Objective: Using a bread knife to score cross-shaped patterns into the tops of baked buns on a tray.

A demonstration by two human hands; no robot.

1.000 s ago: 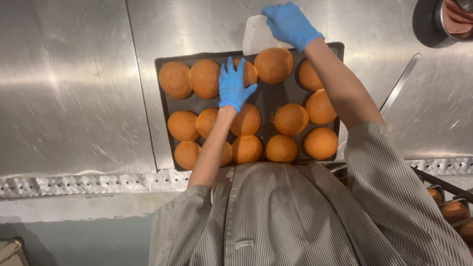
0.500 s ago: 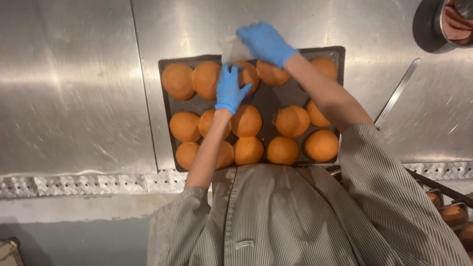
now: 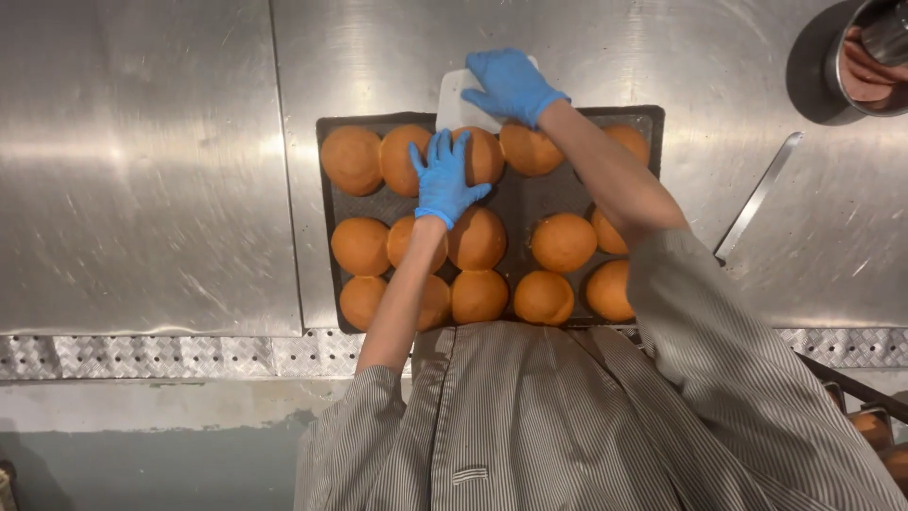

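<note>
A dark baking tray (image 3: 325, 213) lies on a steel counter with several round golden-brown buns on it. My left hand (image 3: 443, 177), in a blue glove, rests flat with spread fingers on a bun (image 3: 482, 156) in the far row. My right hand (image 3: 511, 85), also blue-gloved, grips a white flat scraper (image 3: 454, 99) at the tray's far edge, just behind that bun. My striped sleeves and jacket fill the lower part of the view and cover part of the tray's near right side.
A steel counter (image 3: 142, 170) surrounds the tray. A long metal blade or spatula (image 3: 757, 194) lies to the right of the tray. A round metal bowl (image 3: 865, 61) stands at the far right corner. More buns (image 3: 875, 431) show at the lower right edge.
My right hand with the white scraper swung left over the far row, then drew back to the tray's far edge. My left hand stayed on the far-row buns, shifting slightly.
</note>
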